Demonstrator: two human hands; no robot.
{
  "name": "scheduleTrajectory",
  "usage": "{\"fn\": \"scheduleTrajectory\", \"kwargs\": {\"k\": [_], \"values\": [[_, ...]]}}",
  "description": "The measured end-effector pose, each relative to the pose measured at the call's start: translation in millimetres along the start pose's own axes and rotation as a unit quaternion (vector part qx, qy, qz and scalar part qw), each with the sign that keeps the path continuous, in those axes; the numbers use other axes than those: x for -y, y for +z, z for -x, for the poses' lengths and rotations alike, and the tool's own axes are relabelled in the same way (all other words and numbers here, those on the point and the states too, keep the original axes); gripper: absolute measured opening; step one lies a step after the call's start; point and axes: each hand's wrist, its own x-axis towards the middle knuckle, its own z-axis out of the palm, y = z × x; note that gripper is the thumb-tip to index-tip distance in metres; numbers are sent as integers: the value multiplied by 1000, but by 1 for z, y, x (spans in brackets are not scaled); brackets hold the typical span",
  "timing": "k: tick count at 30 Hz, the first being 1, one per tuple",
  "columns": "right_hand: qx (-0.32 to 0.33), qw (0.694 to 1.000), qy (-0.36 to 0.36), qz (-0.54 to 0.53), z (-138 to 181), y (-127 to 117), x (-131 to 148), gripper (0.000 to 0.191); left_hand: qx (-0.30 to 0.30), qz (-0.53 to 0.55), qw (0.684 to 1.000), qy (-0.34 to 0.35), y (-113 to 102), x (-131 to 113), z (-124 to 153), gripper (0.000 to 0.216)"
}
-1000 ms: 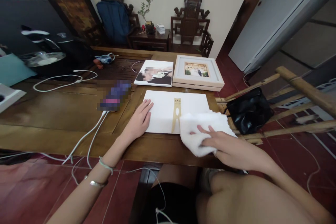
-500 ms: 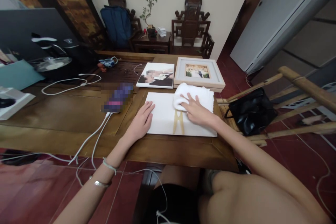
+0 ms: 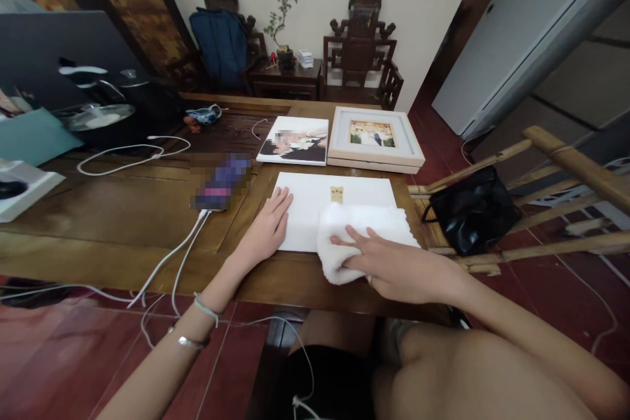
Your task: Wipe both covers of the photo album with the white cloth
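Observation:
A flat white panel (image 3: pixel 308 210) lies on the wooden table. On its upper middle a small tan piece (image 3: pixel 336 194) shows; its lower part is covered by a white towel (image 3: pixel 339 226). My left hand (image 3: pixel 268 223) rests flat on the panel's left edge, fingers stretched out, holding nothing. My right hand (image 3: pixel 388 262) presses the towel with spread fingertips and has hold of it. The towel hangs over the panel's near right edge and hides that corner. Behind the panel are a photo print (image 3: pixel 295 140) and a light wood picture frame (image 3: pixel 377 138).
A phone (image 3: pixel 221 182) with white cables lies left of my left hand. Farther left stand a kettle (image 3: pixel 132 95) and a glass-lidded pot (image 3: pixel 101 119). A black bag (image 3: pixel 472 210) sits on a bamboo chair to the right. The table's near edge (image 3: pixel 295 289) is close to my legs.
My right hand has drawn the towel toward me, from the panel's far right part to its near edge. The upper tan piece is now uncovered. My left hand stays put.

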Motion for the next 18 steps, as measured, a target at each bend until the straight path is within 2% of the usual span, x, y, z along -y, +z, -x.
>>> {"fn": "scheduleTrajectory", "kwargs": {"k": [6, 11, 14, 18], "values": [[-72, 996, 48, 29, -41, -3, -42, 68, 10, -1, 1000, 0, 0, 3, 0, 49], [-136, 984, 76, 88, -80, -6, -67, 60, 11, -1, 1000, -2, -1, 4, 0, 49], [-134, 978, 93, 134, -86, 2, -58, 59, 9, -1, 1000, -1, 0, 5, 0, 49], [-103, 984, 64, 133, -64, 15, -21, 55, 3, 4, 1000, 0, 0, 5, 0, 49]]}}
